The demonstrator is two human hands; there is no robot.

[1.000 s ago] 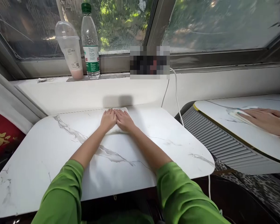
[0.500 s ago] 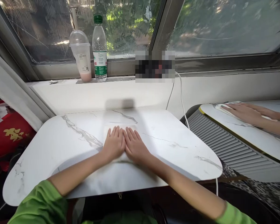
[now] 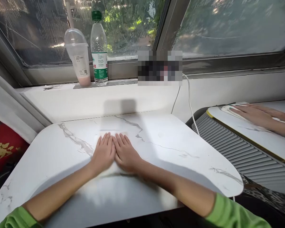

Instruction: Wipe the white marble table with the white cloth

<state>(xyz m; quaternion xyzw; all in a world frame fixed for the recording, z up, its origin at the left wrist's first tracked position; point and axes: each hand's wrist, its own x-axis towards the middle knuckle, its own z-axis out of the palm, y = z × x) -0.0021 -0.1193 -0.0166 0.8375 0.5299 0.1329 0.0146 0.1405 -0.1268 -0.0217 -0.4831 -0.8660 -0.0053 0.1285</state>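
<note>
A white cloth (image 3: pixel 114 170) lies on the white marble-patterned table (image 3: pixel 68 158), mostly hidden under my two hands. My left hand (image 3: pixel 104 153) is pressed flat on it, fingers straight and pointing to the window. Beside it, my right hand (image 3: pixel 125 153) lies flat too, and the hands touch along their inner edges. Neither hand is wrapped round anything. A thin edge of the cloth shows past the fingertips and another below the palms.
A plastic cup (image 3: pixel 78 63) with pink drink and a water bottle (image 3: pixel 99 53) stand on the sill. A white cable (image 3: pixel 191 107) hangs right. Another person's hands (image 3: pixel 254 112) rest on a cloth on the neighbouring table (image 3: pixel 239 129). A red bag (image 3: pixel 4 147) is at left.
The view has shifted and come closer to the table. My hands, still flat and together on the cloth, sit further left and slightly lower in the picture.
</note>
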